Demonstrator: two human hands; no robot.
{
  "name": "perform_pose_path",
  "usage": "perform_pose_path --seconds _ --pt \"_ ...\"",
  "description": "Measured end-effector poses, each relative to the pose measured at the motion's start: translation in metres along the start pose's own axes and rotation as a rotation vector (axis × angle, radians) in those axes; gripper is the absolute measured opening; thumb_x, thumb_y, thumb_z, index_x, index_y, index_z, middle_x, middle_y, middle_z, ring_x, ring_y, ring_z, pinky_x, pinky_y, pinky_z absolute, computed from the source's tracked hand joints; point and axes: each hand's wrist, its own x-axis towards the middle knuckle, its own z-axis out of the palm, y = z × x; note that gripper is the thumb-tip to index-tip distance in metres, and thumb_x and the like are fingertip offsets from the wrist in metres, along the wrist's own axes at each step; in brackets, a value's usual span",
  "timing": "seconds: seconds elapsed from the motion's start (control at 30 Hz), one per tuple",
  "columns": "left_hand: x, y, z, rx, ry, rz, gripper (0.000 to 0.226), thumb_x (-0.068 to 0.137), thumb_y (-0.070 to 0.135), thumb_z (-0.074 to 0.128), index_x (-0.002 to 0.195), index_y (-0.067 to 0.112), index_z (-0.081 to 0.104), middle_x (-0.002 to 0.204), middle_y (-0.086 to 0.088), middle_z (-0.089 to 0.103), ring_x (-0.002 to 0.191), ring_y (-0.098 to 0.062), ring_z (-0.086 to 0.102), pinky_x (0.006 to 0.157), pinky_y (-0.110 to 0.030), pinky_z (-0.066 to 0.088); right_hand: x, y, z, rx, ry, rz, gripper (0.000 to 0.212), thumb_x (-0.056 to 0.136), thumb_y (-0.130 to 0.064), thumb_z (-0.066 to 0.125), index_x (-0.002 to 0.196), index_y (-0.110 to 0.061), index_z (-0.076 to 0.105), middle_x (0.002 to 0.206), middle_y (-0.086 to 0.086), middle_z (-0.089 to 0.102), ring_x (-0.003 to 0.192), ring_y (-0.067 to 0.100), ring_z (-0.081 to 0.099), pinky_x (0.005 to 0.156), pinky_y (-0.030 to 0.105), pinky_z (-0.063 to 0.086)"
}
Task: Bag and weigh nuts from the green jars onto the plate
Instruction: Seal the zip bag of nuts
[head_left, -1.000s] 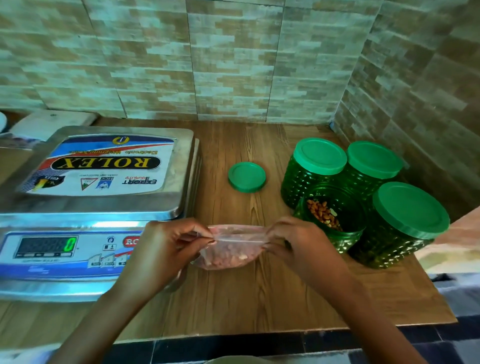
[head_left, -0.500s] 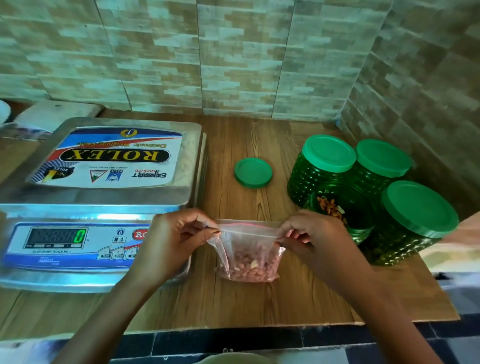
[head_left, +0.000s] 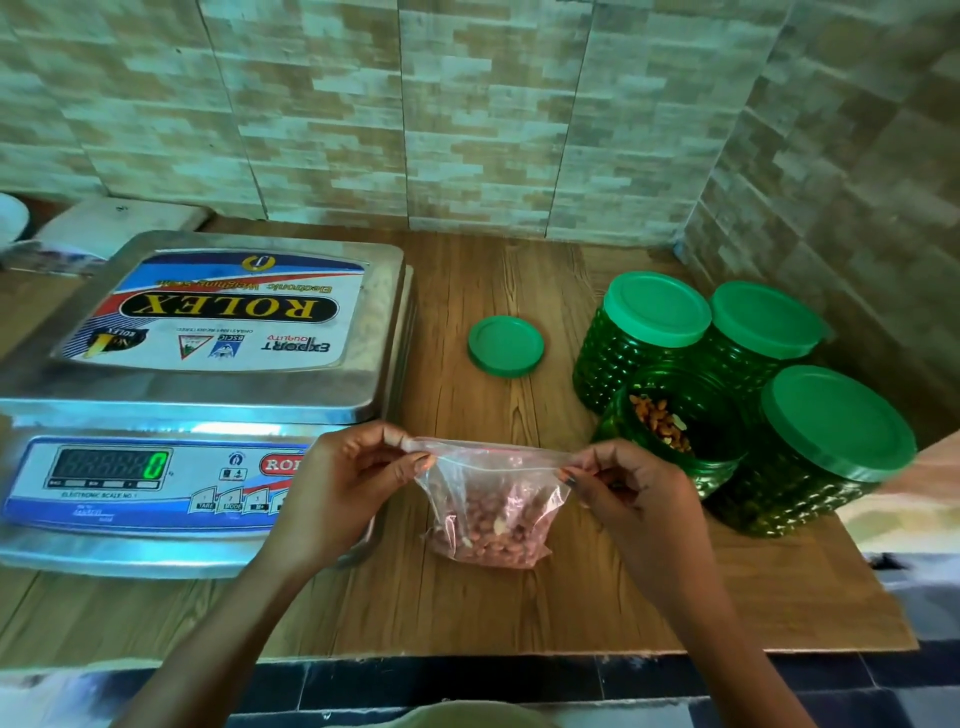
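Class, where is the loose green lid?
Head view: the loose green lid lies on the wooden counter, centre-right, between the scale and the green jars.

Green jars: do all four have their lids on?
No, one jar stands open with nuts showing, and a loose green lid lies on the wooden counter beside them.

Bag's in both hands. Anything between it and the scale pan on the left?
Nothing visible. The bag hangs pinched by the left hand and right hand beside the scale's near corner; the scale pan carries only its sticker. The loose lid and green jars sit off to the right.
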Motion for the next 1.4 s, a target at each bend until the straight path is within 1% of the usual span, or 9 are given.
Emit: perform_pose_path --seconds 0.23,0.43,0.5,0.83,0.97,1.07,1.2,1.33,1.4 --pt "-0.002 0.001 0.004 0.046 0.049 0.037 0.007 0.076 -0.001 0.066 0.078 0.005 0.069 0.081 0.001 0.074 0.076 -0.010 0.069 0.075 -0.018 0.053 -0.001 0.003 0.002 -0.102 -0.024 -0.077 0.017 0.086 -0.009 0.063 0.079 -0.024 0.063 0.065 -0.012 0.058 0.064 -0.002 0.055 0.053 0.008 0.037" --pt "-0.004 0.004 0.009 -0.034 -0.033 0.002 0.011 0.073 0.000 0.066 0.084 0.000 0.067 0.085 -0.001 0.074 0.080 -0.010 0.069 0.073 -0.015 0.052 0.004 0.004 0.001 -0.099 -0.091 -0.126 0.013 0.085 -0.014 0.065 0.083 -0.026 0.060 0.079 -0.009 0.062 0.077 0.004 0.059 0.061 0.010 0.042" --pt "-0.005 0.005 0.013 -0.039 -0.035 0.016 0.012 0.071 0.008 0.066 0.081 0.002 0.067 0.083 -0.002 0.074 0.079 -0.011 0.070 0.071 -0.016 0.052 0.004 0.005 0.002 -0.118 -0.126 -0.124 0.010 0.083 -0.019 0.067 0.085 -0.025 0.060 0.084 -0.010 0.063 0.082 0.004 0.059 0.064 0.012 0.045" --pt "-0.007 0.003 0.013 -0.026 -0.039 0.056 0.006 0.074 0.016 0.063 0.077 0.013 0.067 0.077 0.003 0.072 0.075 -0.007 0.068 0.069 -0.014 0.050 0.005 0.005 0.007 -0.132 -0.120 -0.188 0.008 0.086 -0.013 0.064 0.081 -0.020 0.063 0.078 -0.015 0.061 0.080 -0.001 0.058 0.061 0.005 0.039" --pt "-0.005 0.002 0.015 -0.064 -0.092 0.002 0.008 0.070 0.019 0.067 0.078 0.019 0.070 0.083 -0.001 0.073 0.081 -0.013 0.069 0.072 -0.022 0.053 0.009 0.006 0.005 -0.121 -0.158 -0.175 0.007 0.081 -0.016 0.069 0.081 -0.021 0.064 0.077 -0.013 0.061 0.080 0.004 0.058 0.062 0.009 0.042" --pt "-0.003 -0.001 0.017 -0.042 -0.086 0.022 0.011 0.075 0.017 0.067 0.073 0.027 0.071 0.077 -0.002 0.072 0.075 -0.016 0.068 0.069 -0.029 0.054 0.010 0.005 0.006 -0.133 -0.151 -0.193 0.010 0.081 -0.013 0.069 0.078 -0.021 0.063 0.074 -0.012 0.060 0.080 0.004 0.058 0.061 0.008 0.040" --pt "-0.003 -0.003 0.021 0.011 -0.057 0.057 0.010 0.079 0.009 0.066 0.073 0.016 0.067 0.074 -0.005 0.070 0.072 -0.017 0.067 0.067 -0.028 0.054 0.008 0.005 0.007 -0.122 -0.145 -0.205 0.010 0.083 -0.012 0.068 0.077 -0.020 0.063 0.073 -0.015 0.060 0.077 0.001 0.057 0.061 0.007 0.038" --pt "-0.002 -0.003 0.018 0.001 -0.086 0.047 0.004 0.075 0.020 0.066 0.074 0.019 0.069 0.077 -0.004 0.071 0.074 -0.016 0.068 0.068 -0.030 0.055 0.010 0.003 0.006 -0.129 -0.158 -0.201 0.014 0.081 -0.014 0.071 0.077 -0.024 0.062 0.074 -0.016 0.060 0.077 0.002 0.057 0.061 0.008 0.039" --pt "-0.002 -0.002 0.018 -0.014 -0.116 0.010 0.009 0.071 0.023 0.069 0.078 0.017 0.070 0.080 -0.004 0.072 0.077 -0.017 0.068 0.071 -0.032 0.056 0.011 0.000 0.008 -0.131 -0.183 -0.170 0.017 0.077 -0.015 0.075 0.078 -0.026 0.062 0.075 -0.016 0.060 0.076 0.003 0.057 0.059 0.009 0.041"
